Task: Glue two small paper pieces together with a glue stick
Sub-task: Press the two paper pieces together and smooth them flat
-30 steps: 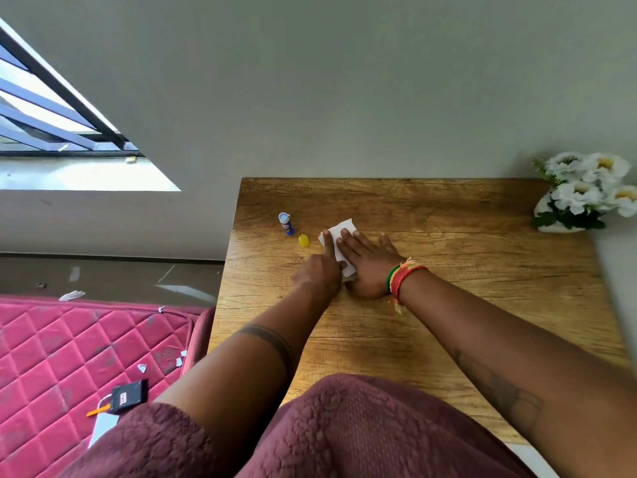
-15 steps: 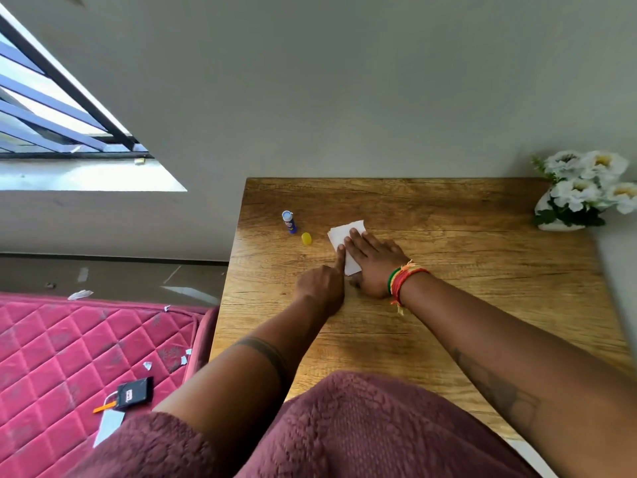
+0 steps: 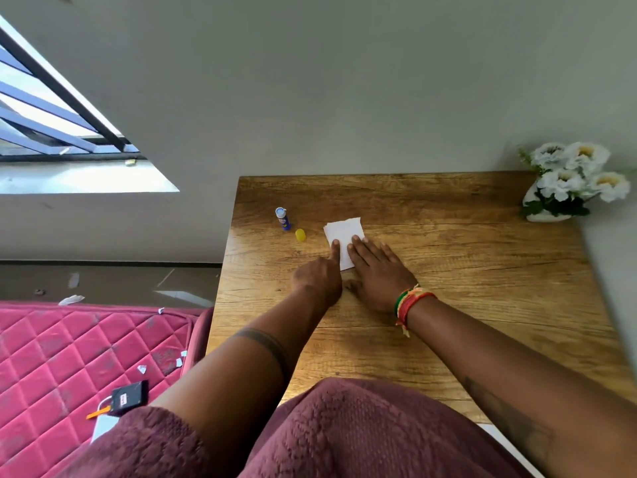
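Observation:
A white paper (image 3: 344,229), apparently two pieces stacked, lies flat on the wooden table (image 3: 465,270). My left hand (image 3: 319,277) is curled, with only its index finger stretched out and pressing on the paper's left part. My right hand (image 3: 377,274) lies flat, its fingertips resting on the paper's near right corner. The near end of the paper is hidden under both hands. Left of the paper stands the blue glue stick (image 3: 283,219), uncapped, with its yellow cap (image 3: 300,235) lying beside it.
A white vase of white flowers (image 3: 572,181) stands at the table's far right corner against the wall. Left of the table lies a pink quilted mattress (image 3: 69,346) with paper scraps and a black device (image 3: 129,396) on it.
My left hand has drawn back toward me along the paper, so more of the sheet shows and only the index finger touches it. My right hand has stayed flat on the paper.

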`<state>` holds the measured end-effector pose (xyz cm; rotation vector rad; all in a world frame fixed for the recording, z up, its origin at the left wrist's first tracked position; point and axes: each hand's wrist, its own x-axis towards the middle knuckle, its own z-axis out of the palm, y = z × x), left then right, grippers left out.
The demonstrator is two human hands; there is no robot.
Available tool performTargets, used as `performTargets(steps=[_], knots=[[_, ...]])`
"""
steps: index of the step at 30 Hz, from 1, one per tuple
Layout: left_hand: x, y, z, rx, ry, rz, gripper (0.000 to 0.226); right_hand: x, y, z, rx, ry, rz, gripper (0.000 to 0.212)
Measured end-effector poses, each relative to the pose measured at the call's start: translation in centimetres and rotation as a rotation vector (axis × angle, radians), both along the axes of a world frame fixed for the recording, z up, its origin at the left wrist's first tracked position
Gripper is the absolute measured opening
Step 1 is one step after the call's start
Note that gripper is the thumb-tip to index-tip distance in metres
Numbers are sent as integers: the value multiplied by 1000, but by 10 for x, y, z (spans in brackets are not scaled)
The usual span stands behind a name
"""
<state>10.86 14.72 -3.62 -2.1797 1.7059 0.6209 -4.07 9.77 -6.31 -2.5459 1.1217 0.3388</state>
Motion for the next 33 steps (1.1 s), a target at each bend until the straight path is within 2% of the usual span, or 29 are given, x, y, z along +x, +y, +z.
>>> performTargets(steps=[5, 10, 14, 19, 27, 30, 33], knots=[[0, 9, -4, 26, 12, 17, 90, 0, 1, 3, 34, 48, -26, 82], [-3, 37, -12, -75, 16, -68, 76, 7, 4, 2, 16, 54, -58, 80], [-3, 35, -9, -36, 50, -27, 78, 4, 3, 2, 33, 34, -60, 81], [-3, 35, -3, -20, 92, 16, 79, -15, 23, -8, -87, -6, -119, 76], [-2, 32, -2, 5, 123, 14, 81, -13, 19, -4, -83, -2, -178, 80], [-4, 28, 0, -10, 124, 10, 76, -10, 13, 1, -76, 9, -174, 76], [-6, 19, 5, -68, 31, -61, 64, -11, 10, 5, -79, 14, -159, 65]])
